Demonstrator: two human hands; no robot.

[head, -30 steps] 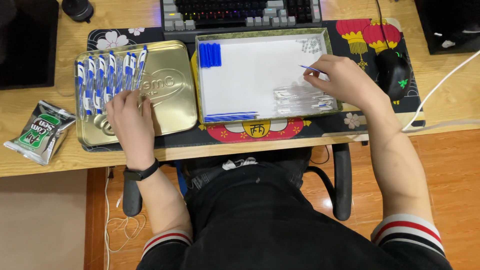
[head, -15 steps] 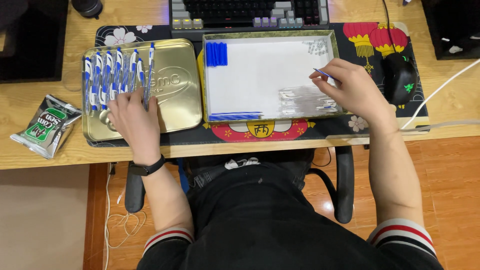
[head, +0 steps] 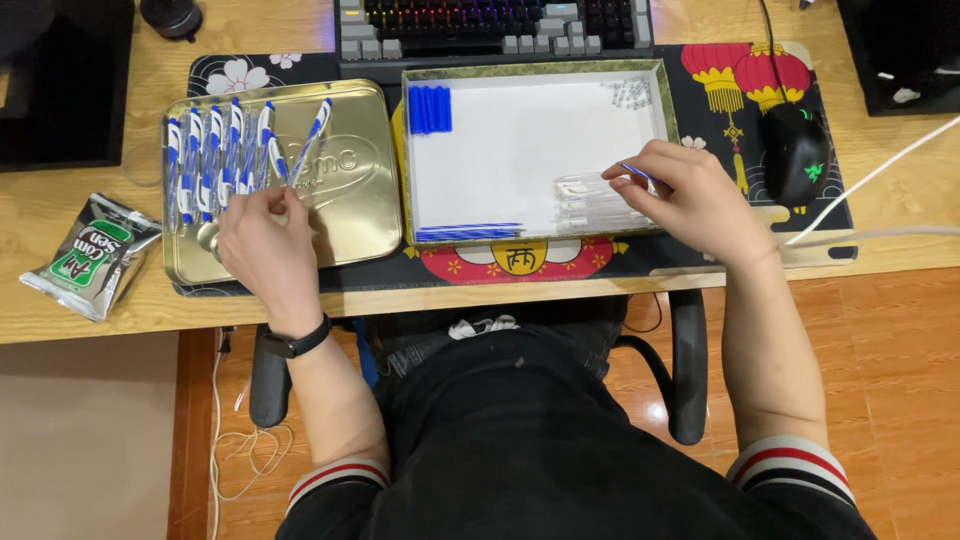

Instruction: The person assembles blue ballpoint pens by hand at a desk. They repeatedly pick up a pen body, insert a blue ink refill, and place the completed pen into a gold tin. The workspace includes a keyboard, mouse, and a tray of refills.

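Left hand point(head: 268, 238): rested palm down on the gold tin lid point(head: 350, 200), fingers curled, fingertips pinched on the lower end of the rightmost blue-and-white pen point(head: 308, 142). Pen tilted, upper end leaning right, away from the row of pens point(head: 215, 155) laid side by side on the left half of the lid. Bare gold surface available to the right of the held pen, up to the lid's right edge. That edge placed just beside the left wall of the white tray point(head: 535, 140), with a narrow gap between. Lid's lower edge near the front edge of the desk point(head: 130, 310). Green snack packet point(head: 92, 255) on bare wood left of the lid, apart from it.

Right hand point(head: 690, 200): positioned over the tray's lower right corner, fingers closed, thumb and forefinger gripped on a thin blue piece point(head: 634, 171) protruding to the upper left. Clear pen barrels point(head: 590, 205) just left of the fingers, at the tray's bottom wall. Wide bare white floor in the tray's centre. Blue caps point(head: 430, 109) stacked in the upper left corner, blue refills point(head: 470, 232) along the bottom wall at left, small clear parts point(head: 630, 92) in the upper right corner. Black mouse point(head: 797, 152) right of the tray, near the hand, not touching. Keyboard point(head: 495, 25) along the tray's far wall.
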